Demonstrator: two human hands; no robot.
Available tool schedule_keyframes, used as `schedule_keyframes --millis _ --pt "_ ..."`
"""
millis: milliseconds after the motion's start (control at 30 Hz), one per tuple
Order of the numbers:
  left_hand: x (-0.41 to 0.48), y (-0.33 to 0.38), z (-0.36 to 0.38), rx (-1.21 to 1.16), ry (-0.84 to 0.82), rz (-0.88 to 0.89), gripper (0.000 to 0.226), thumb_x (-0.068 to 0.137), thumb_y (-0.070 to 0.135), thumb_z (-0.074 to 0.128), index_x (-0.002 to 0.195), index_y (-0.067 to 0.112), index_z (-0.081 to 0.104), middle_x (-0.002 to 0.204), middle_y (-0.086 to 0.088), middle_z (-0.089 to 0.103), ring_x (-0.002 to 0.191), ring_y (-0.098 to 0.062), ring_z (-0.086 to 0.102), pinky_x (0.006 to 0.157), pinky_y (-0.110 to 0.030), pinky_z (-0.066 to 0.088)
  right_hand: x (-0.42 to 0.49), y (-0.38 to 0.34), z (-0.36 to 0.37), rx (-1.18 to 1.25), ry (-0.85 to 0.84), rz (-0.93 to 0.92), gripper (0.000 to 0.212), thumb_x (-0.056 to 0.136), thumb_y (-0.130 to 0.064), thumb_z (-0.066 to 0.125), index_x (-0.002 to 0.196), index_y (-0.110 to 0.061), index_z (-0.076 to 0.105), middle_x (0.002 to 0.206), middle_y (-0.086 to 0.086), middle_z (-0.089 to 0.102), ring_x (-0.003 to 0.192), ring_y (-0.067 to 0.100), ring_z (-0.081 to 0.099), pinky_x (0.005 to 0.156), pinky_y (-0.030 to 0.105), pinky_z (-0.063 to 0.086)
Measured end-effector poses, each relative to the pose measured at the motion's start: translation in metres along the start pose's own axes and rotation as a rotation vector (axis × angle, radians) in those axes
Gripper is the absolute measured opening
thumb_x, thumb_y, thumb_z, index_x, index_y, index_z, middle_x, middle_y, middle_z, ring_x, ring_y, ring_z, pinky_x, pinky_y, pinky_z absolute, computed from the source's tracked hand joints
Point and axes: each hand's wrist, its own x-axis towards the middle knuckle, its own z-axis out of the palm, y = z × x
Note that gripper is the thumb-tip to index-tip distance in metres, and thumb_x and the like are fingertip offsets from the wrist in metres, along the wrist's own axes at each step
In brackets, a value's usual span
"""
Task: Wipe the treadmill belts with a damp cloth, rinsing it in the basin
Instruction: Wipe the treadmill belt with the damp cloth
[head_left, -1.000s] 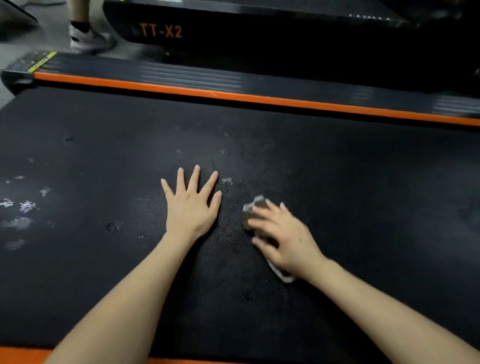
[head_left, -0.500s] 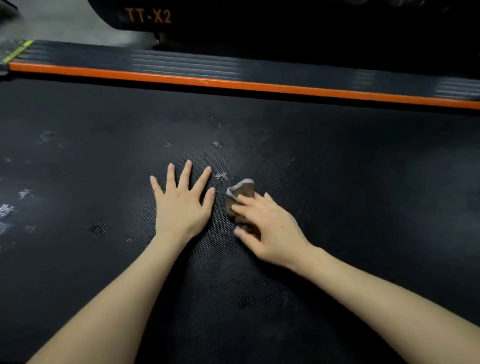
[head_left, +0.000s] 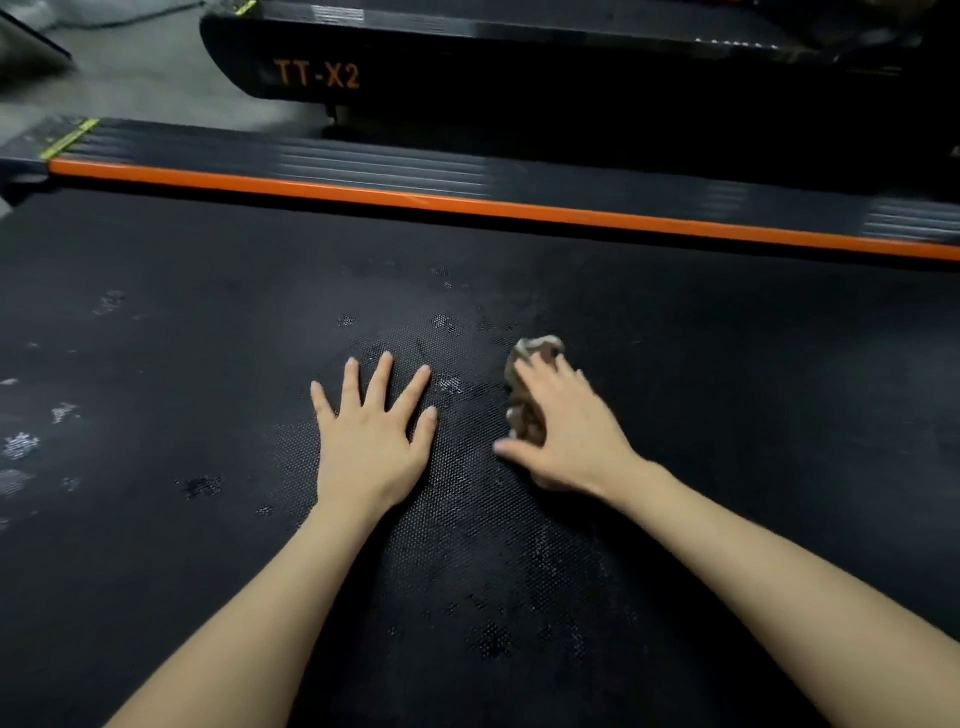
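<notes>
Several pale smudges (head_left: 21, 447) lie well left of the bunched cloth (head_left: 535, 353) gripped by the right hand (head_left: 566, 431) on the treadmill belt (head_left: 727, 415), left hand (head_left: 371, 441) flat and open beside it, so short strokes could miss them.

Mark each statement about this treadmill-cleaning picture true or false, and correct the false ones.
1. The left hand lies flat on the belt, fingers spread. True.
2. The right hand holds the cloth down on the belt. True.
3. The cloth lies left of the left hand. False: it is to that hand's right, under the right hand.
4. The stripe along the belt's far edge is green. False: the stripe is orange.
5. The neighbouring treadmill reads TT-X2. True.
</notes>
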Motion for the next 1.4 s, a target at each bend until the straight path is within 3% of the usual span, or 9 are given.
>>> schedule_keyframes --millis 167,400,567,733,833,967,1033,1300,1400 --pt "0.000 -0.001 -0.001 -0.018 -0.010 -0.006 0.067 0.084 0.061 -0.003 0.147 0.047 0.012 0.160 0.002 0.007 0.146 -0.029 -0.004 0.114 -0.057 -0.006 -0.010 0.010 0.005 -0.003 0.098 -0.023 0.078 0.078 -0.065 0.037 0.141 -0.019 0.040 0.153 0.006 0.029 0.143 0.027 0.019 0.115 0.055 0.012" --pt "0.027 -0.012 -0.014 0.053 0.061 0.008 0.077 0.080 0.061 0.000 0.142 0.038 0.038 0.152 -0.006 0.034 0.141 -0.032 0.023 0.114 -0.057 0.003 0.034 0.012 0.015 0.062 0.176 0.108 0.054 0.089 -0.038 0.055 0.137 -0.016 0.045 0.152 0.007 0.030 0.143 0.025 0.019 0.117 0.038 0.012" --pt "0.053 -0.027 -0.004 0.050 -0.017 0.005 0.080 0.075 0.065 -0.011 0.148 0.045 0.015 0.160 0.004 0.011 0.146 -0.030 0.000 0.115 -0.056 -0.003 0.080 0.034 0.007 0.096 0.248 0.215 0.041 0.090 -0.031 0.056 0.129 -0.022 0.054 0.145 0.001 0.042 0.139 0.028 0.027 0.113 0.042 0.018" --pt "0.054 -0.029 0.001 0.044 -0.007 0.001 0.077 0.076 0.063 -0.011 0.148 0.045 0.011 0.160 0.005 0.008 0.146 -0.029 -0.002 0.115 -0.056 -0.003 0.127 0.038 0.005 0.096 0.338 0.475 0.038 0.087 -0.034 0.056 0.120 -0.013 0.059 0.134 0.006 0.053 0.129 0.029 0.040 0.112 0.040 0.025" --pt "0.053 -0.027 -0.001 0.034 -0.003 0.003 0.076 0.077 0.063 -0.010 0.148 0.045 0.013 0.160 0.005 0.009 0.146 -0.030 -0.001 0.115 -0.056 -0.002 0.104 -0.002 0.013 0.103 0.325 0.341 0.031 0.085 -0.035 0.057 0.106 -0.013 0.065 0.123 0.008 0.060 0.115 0.030 0.049 0.108 0.040 0.030" --pt "0.055 -0.028 -0.001 0.042 -0.011 0.012 0.073 0.079 0.064 -0.007 0.148 0.046 0.011 0.160 0.005 0.008 0.146 -0.029 -0.001 0.115 -0.056 -0.001 0.054 -0.036 0.031 0.141 0.246 -0.015 0.043 0.079 -0.039 0.055 0.108 -0.009 0.068 0.128 0.009 0.060 0.125 0.030 0.049 0.111 0.043 0.021" --pt "0.054 -0.029 -0.001 0.029 -0.003 0.015 0.076 0.077 0.065 -0.009 0.148 0.046 0.011 0.160 0.005 0.008 0.146 -0.029 -0.001 0.115 -0.056 -0.002 0.057 -0.015 0.028 0.121 0.212 -0.038 0.046 0.080 -0.039 0.053 0.114 -0.011 0.067 0.131 0.007 0.057 0.130 0.029 0.045 0.112 0.041 0.022" --pt "0.054 -0.028 0.000 0.038 -0.012 0.003 0.077 0.075 0.064 -0.013 0.148 0.047 0.009 0.160 0.006 0.007 0.146 -0.028 -0.003 0.115 -0.055 -0.004 0.112 0.072 0.002 0.039 0.467 0.676 0.032 0.087 -0.030 0.054 0.104 -0.006 0.066 0.121 0.014 0.059 0.113 0.036 0.050 0.094 0.039 0.041" --pt "0.054 -0.028 0.001 0.042 -0.011 0.000 0.077 0.075 0.064 -0.012 0.147 0.047 0.009 0.160 0.006 0.007 0.146 -0.028 -0.003 0.115 -0.055 -0.003 0.138 0.000 0.026 0.047 0.376 0.428 0.029 0.087 -0.034 0.052 0.094 -0.009 0.067 0.114 0.013 0.058 0.106 0.033 0.051 0.088 0.037 0.040"
